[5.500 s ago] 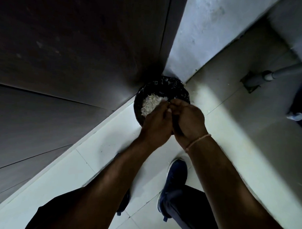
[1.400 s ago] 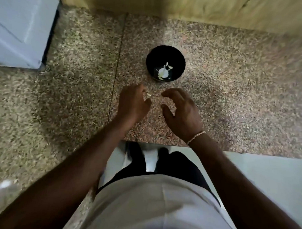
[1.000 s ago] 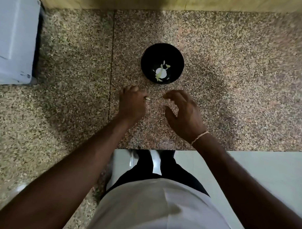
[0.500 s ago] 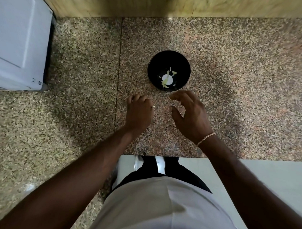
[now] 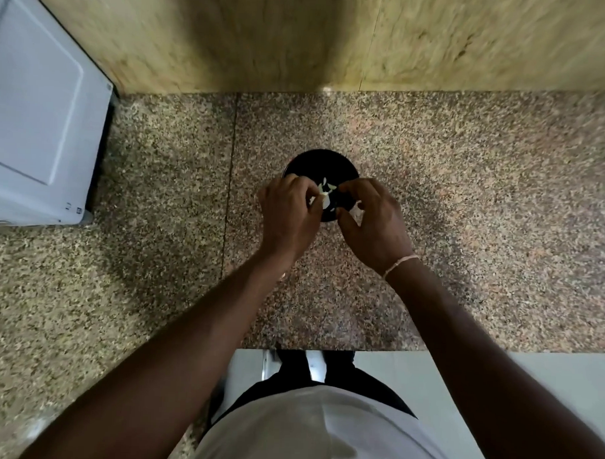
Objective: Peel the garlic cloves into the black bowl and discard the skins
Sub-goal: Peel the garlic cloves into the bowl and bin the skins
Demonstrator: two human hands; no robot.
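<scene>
One black bowl [image 5: 320, 163], two hands, one white appliance [image 5: 40, 131], and perhaps four garlic pieces [image 5: 324, 192].

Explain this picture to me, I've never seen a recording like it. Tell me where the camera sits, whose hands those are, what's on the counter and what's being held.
There is no machine here. The camera is worn on a person's head and looks down at their own arms. On the speckled stone counter stands a black bowl with pale garlic bits inside. The left hand and right hand meet over the bowl, fingers curled. The left seems to pinch a pale piece; what the right holds is unclear. A white appliance stands at the left.
</scene>
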